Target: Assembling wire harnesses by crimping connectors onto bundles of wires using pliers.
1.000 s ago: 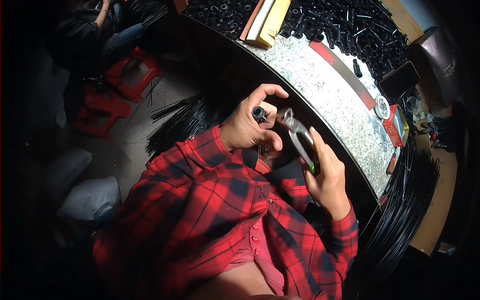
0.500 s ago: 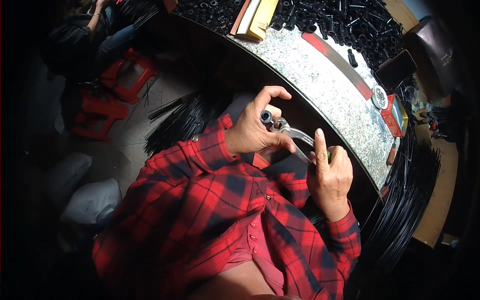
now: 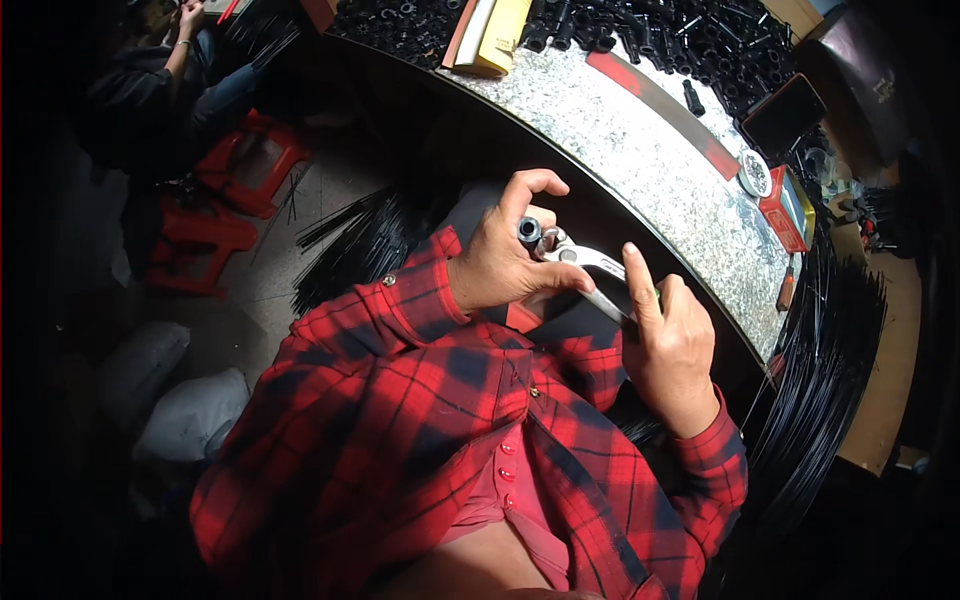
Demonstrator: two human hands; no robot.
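Pliers [image 3: 569,256] that stood clear of the black tubular part [image 3: 529,231] a second ago now have their nose right up at its edge, and the right hand [image 3: 675,335] has swung with them. The black tubular part sits at about half past one from the middle of the left hand [image 3: 495,262], its round open end facing up, with the pliers' pivot toward four o'clock from it. The left hand pinches the part among its curled fingers; its forefinger and thumb stand wide apart, the forefinger arched toward one o'clock, the thumb stretched toward four and lying close along the pliers. Whether the pliers' jaws bite on the part cannot be told. The right hand, at four o'clock from the left, is closed around the handles, with its forefinger pointing up toward eleven. Between one and two o'clock from the left hand, the speckled tabletop [image 3: 600,150] bears a red-and-grey strip [image 3: 660,115] and a heap of black parts [image 3: 700,45]; a screwdriver [image 3: 787,290] lies at two o'clock from the right hand.
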